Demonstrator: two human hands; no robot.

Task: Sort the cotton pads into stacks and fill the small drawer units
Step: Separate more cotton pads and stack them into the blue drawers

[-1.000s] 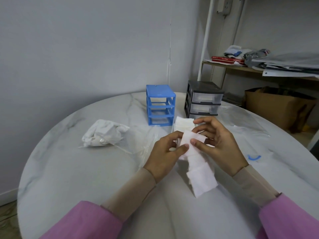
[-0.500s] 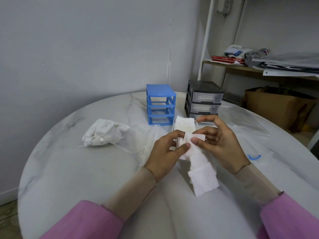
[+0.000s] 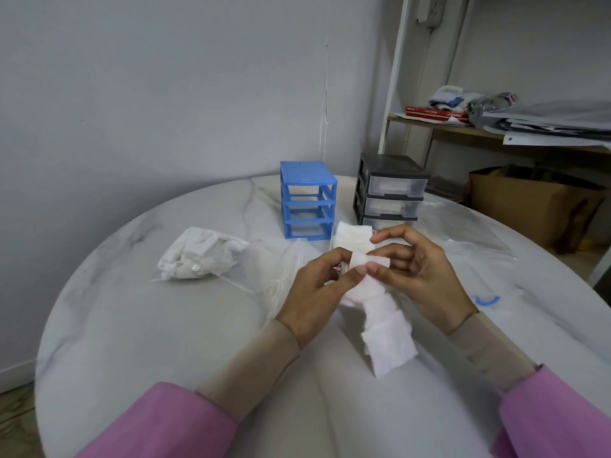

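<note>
Not much has shifted in the last second: both hands stay up over the round marble-look table [image 3: 139, 325], left hand [image 3: 317, 292] and right hand [image 3: 420, 276] together, pinching the top of a hanging strip of square white cotton pads [image 3: 380, 312]. The right hand's fingers have tucked in slightly, so I'd guess she's peeling one pad free. The stack of white pads [image 3: 353, 234] behind is half hidden, and the drawers of the blue plastic drawer unit [image 3: 307, 200] look missing, hard to say.

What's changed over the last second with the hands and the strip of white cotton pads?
Little. Both hands, left hand and right hand, keep pinching the top of the hanging strip of white cotton pads; the right fingers have shifted slightly along it. The blue drawer unit, grey drawer unit and crumpled white bag have not moved.
</note>
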